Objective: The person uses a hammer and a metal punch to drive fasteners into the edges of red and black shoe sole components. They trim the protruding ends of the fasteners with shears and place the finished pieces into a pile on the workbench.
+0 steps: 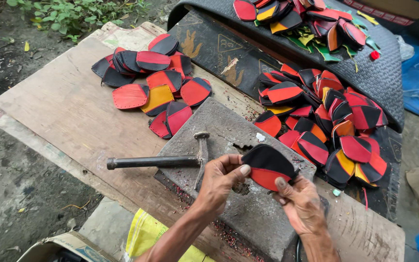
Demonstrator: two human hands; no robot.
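From the head view, we pinch a black-and-red leather piece (266, 167) between both hands, left hand (220, 180) and right hand (300, 206), each grip clamped on its edges, above the stone slab (219, 123) near us. A hammer (163, 161) lies just left; piles of similar pieces (153, 80) sit farther on the wooden surface (69, 111).

soft even daylight, faint shadows, no glare, sharp focus, slight wide-angle bending at edges
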